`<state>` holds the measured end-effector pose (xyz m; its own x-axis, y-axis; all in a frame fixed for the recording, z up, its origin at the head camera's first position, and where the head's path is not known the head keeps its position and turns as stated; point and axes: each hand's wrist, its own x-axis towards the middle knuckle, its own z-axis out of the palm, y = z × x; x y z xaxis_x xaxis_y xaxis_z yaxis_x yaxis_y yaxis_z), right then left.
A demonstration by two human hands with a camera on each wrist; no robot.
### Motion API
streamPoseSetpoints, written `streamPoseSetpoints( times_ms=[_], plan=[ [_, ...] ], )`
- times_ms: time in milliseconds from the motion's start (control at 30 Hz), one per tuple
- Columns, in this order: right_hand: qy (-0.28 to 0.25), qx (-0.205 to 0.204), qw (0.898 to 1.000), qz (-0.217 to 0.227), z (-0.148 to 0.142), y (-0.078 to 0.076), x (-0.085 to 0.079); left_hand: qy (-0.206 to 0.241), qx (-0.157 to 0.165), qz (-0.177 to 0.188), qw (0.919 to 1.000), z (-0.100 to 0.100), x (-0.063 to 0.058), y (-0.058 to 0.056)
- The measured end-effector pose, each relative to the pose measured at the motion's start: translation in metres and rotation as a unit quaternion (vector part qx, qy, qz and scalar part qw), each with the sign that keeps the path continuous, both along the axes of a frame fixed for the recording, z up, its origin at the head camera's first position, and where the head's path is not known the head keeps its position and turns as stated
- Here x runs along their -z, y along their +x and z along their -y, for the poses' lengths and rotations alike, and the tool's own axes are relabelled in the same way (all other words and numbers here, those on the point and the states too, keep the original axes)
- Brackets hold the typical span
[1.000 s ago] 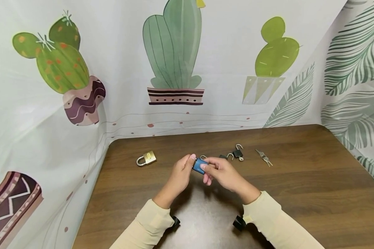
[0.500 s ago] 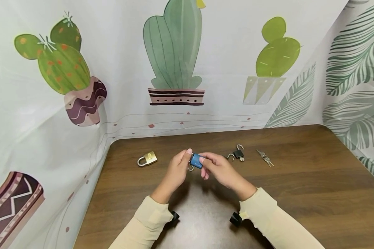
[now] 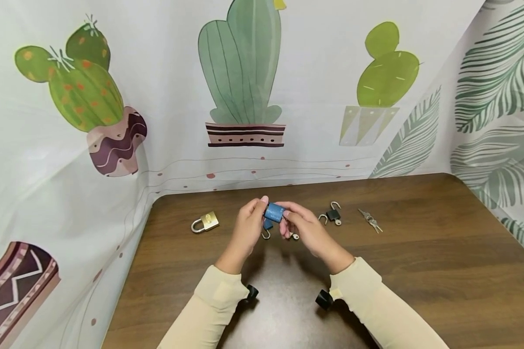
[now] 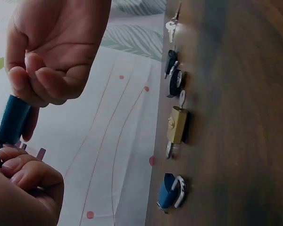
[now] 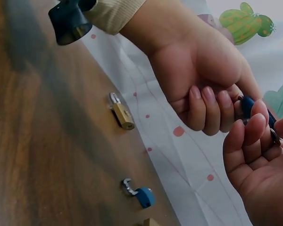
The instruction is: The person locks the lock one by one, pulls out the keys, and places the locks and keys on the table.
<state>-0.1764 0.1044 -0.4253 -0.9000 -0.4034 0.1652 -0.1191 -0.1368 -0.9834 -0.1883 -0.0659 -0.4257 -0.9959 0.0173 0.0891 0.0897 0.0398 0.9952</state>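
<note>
Both hands hold a blue padlock (image 3: 274,212) between them, raised over the table's middle. My left hand (image 3: 247,228) grips its left end, thumb along the top edge; the curled fingers hide the shackle. At the other end my right hand (image 3: 307,228) pinches with thumb and forefinger. In the right wrist view, a small dark rounded piece (image 5: 275,136) shows between the right fingers; I cannot tell what it is. Behind the hands lies a second blue padlock (image 4: 167,192), its shackle swung open, with a brass padlock (image 4: 177,125) beside it.
Another brass padlock (image 3: 209,221) lies at the left of the wooden table (image 3: 419,271). Right of the hands are a black open padlock (image 3: 333,215) with a key and, partly hidden, a second black padlock (image 4: 176,84). Linked keys (image 3: 370,221) lie farther right.
Both hands have moved the blue padlock farther from the body and slightly left. The right thumb has slid off its face to the right end. The second blue padlock shows more beneath it.
</note>
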Motion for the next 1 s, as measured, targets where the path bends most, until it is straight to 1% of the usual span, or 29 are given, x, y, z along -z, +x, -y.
streamPoseSetpoints(
  times_ms=[133,267,333,433,567,700,833,1000],
  plan=[
    [-0.014,-0.007,1.000,-0.003,0.001,-0.004,-0.003,0.040,-0.010,0.016,0.9990,-0.003,-0.003,-0.004],
    [-0.025,-0.016,1.000,0.004,0.002,-0.007,-0.005,0.080,-0.005,0.036,0.9962,-0.004,-0.005,-0.007],
    [-0.026,-0.023,0.999,0.008,0.002,-0.009,-0.006,0.088,-0.002,0.041,0.9952,-0.003,-0.005,-0.008],
    [-0.020,-0.033,0.999,0.010,0.000,-0.012,-0.005,0.089,0.001,0.043,0.9951,-0.002,-0.005,-0.007],
    [-0.016,-0.045,0.999,0.012,-0.001,-0.014,-0.004,0.076,0.005,0.042,0.9962,-0.001,-0.004,-0.009],
    [-0.010,-0.049,0.999,0.018,-0.001,-0.014,-0.004,0.068,0.007,0.041,0.9968,0.000,-0.002,-0.010],
    [0.009,-0.052,0.998,0.018,-0.001,-0.014,-0.004,0.069,0.005,0.042,0.9968,0.002,-0.002,-0.010],
    [0.018,-0.069,0.997,0.009,-0.003,-0.014,-0.003,0.073,0.004,0.040,0.9965,0.002,-0.001,-0.009]
  ],
)
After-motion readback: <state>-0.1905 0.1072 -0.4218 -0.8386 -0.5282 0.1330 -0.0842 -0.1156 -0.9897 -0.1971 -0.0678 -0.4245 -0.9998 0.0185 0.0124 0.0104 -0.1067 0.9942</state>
